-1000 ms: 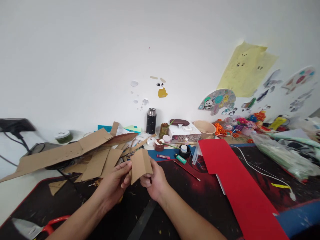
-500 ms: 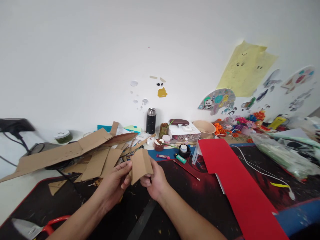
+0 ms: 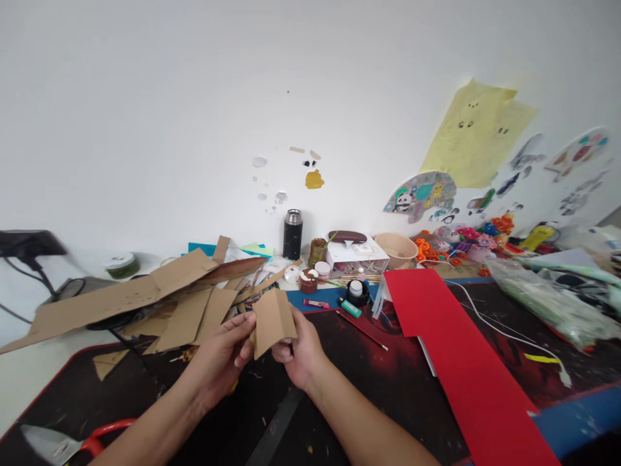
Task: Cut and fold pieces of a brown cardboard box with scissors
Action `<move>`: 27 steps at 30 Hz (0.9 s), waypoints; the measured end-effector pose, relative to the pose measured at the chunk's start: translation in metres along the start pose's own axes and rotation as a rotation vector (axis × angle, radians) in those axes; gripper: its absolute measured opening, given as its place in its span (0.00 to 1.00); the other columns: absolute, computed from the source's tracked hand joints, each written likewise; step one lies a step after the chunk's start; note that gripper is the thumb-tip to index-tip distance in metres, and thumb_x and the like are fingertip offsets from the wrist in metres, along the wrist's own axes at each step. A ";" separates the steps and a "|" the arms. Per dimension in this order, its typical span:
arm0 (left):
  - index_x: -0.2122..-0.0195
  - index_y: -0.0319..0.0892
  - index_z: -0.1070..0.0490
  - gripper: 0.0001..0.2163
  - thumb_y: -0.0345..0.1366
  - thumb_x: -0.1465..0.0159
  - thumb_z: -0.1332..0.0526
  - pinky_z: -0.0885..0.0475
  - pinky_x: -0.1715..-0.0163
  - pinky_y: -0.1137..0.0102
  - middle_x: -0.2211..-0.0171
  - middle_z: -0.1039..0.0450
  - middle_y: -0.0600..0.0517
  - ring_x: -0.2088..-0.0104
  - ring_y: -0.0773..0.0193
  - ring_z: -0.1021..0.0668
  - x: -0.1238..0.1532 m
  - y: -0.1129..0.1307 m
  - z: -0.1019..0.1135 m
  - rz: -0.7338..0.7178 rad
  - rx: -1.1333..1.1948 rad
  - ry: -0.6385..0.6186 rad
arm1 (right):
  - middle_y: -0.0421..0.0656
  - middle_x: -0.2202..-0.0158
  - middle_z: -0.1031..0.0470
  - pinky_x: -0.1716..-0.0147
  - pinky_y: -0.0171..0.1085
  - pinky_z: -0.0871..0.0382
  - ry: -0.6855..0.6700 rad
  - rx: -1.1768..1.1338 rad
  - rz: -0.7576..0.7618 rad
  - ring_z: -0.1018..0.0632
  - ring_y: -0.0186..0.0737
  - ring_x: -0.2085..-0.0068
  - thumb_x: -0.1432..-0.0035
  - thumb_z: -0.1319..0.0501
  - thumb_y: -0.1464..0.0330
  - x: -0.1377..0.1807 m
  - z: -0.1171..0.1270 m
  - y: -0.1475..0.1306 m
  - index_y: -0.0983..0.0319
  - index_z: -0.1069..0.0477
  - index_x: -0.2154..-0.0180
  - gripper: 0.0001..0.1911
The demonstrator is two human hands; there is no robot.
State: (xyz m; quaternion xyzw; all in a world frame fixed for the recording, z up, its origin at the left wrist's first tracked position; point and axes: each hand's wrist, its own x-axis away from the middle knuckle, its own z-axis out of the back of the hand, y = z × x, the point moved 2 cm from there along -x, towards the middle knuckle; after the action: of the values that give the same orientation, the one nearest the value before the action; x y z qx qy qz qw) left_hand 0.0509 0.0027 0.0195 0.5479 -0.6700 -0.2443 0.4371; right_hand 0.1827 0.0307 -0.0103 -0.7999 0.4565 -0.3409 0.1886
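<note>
Folded card (image 3: 272,321): one small piece of brown cardboard, held between both hands over the dark mat (image 3: 412,395), one long crease visible.
Left hand (image 3: 226,346): fingers (image 3: 242,327) closed on the card's left edge.
Right hand (image 3: 305,356): fingers gripping the card's right edge, some hidden behind it.
Far edge: the cardboard pile (image 3: 189,317) began just beyond the left hand; from where I stood, room above it could not be judged.
Left side: scissors (image 3: 55,446) lay by the left forearm (image 3: 165,414), red handle partly covered by it in view; contact could not be confirmed.
Right side: mat surface showed between the right forearm (image 3: 363,414) and the long red sheet (image 3: 466,362), the two standing apart.
Near side: mat surface and one grey strip (image 3: 274,430) showed between the forearms.
Tabletop (image 3: 14,388) edge: pale surface bordered the mat at far left.
Count, near items: one pair of scissors, one triangular offcut (image 3: 109,364), one red pencil-like stick (image 3: 361,330), one green lighter-like item (image 3: 350,308).
Count, by the wall: one black flask (image 3: 293,238), one peach bowl (image 3: 395,260), one white box (image 3: 356,254).
Count, pile: pieces overlapped; total could not be established.
</note>
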 end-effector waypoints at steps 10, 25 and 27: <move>0.73 0.37 0.23 0.24 0.46 0.60 0.15 0.51 0.88 0.82 0.90 0.36 0.60 0.90 0.79 0.41 0.000 0.001 -0.001 -0.008 0.019 0.011 | 0.32 0.86 0.43 0.86 0.28 0.61 0.050 -0.001 -0.007 0.46 0.25 0.88 0.26 0.46 0.60 0.001 -0.002 -0.002 0.62 0.33 0.74 0.23; 0.73 0.38 0.22 0.23 0.48 0.60 0.17 0.46 0.90 0.80 0.84 0.31 0.58 0.89 0.75 0.34 -0.007 0.036 0.017 -0.187 -0.192 0.128 | 0.31 0.83 0.38 0.86 0.29 0.61 0.001 -0.002 0.123 0.45 0.23 0.87 0.40 0.30 0.48 -0.003 0.003 -0.021 0.62 0.33 0.71 0.25; 0.73 0.39 0.23 0.22 0.49 0.58 0.18 0.45 0.90 0.79 0.85 0.32 0.59 0.89 0.74 0.35 -0.009 0.041 0.022 -0.199 -0.201 0.143 | 0.29 0.83 0.41 0.85 0.28 0.60 -0.047 0.046 0.165 0.44 0.23 0.86 0.49 0.25 0.45 -0.003 0.002 -0.021 0.61 0.35 0.72 0.30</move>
State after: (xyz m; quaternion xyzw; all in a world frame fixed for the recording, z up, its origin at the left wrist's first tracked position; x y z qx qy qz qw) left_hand 0.0108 0.0193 0.0389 0.5813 -0.5516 -0.3125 0.5100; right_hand 0.1959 0.0436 -0.0003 -0.7629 0.5084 -0.3155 0.2449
